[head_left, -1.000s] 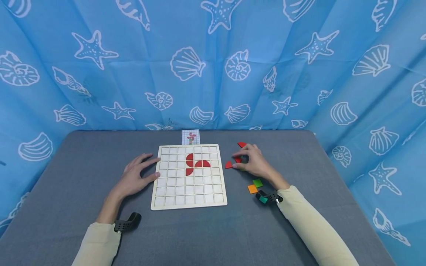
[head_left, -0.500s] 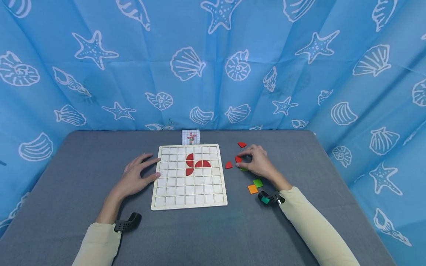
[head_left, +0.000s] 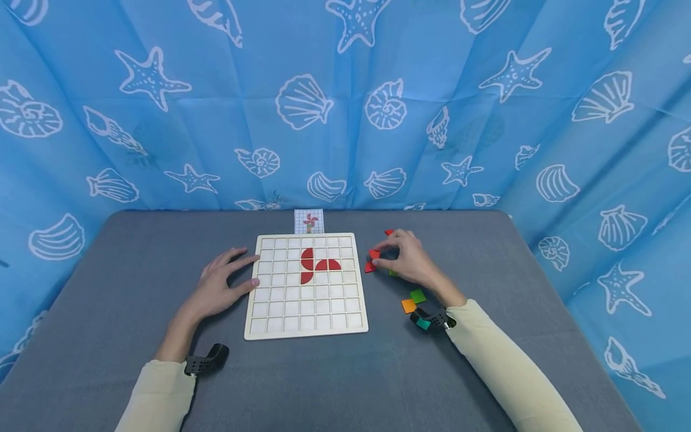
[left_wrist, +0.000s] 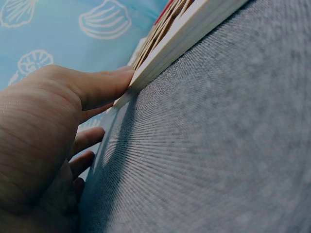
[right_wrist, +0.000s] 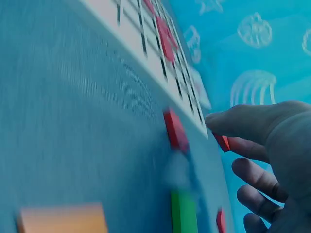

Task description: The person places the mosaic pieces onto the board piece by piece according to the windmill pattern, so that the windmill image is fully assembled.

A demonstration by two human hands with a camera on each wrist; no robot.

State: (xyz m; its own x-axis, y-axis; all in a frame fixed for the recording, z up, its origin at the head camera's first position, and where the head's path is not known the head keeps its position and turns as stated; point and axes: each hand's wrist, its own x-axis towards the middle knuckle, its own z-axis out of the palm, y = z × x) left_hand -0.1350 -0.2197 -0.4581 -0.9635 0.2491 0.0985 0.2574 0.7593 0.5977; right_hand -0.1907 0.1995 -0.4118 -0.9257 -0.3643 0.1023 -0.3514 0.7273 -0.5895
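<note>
My right hand [head_left: 406, 258] pinches a red quarter-circle tile [right_wrist: 222, 141] between thumb and index finger, just above the table. Below it on the table lies another red quarter-circle tile [head_left: 369, 267], right of the board. The white grid board [head_left: 283, 324] carries several red tiles [head_left: 307, 258] grouped in its upper middle. At the board's left edge rests my left hand [head_left: 218, 288], thumb and index finger extended and touching the rim. In the left wrist view the thumb [left_wrist: 104, 87] lies against the board's wooden side.
A picture card [head_left: 309, 221] with a red figure lies behind the board. Right of the board are an orange square tile [head_left: 408, 306], a green square tile [head_left: 418, 296], another green tile [head_left: 393, 273] partly under the right hand and a red tile [head_left: 389, 232] farther back.
My right hand first drew back slightly to the right, then took up a red tile and moved left with it toward the board. The left hand stays on the board's edge.
</note>
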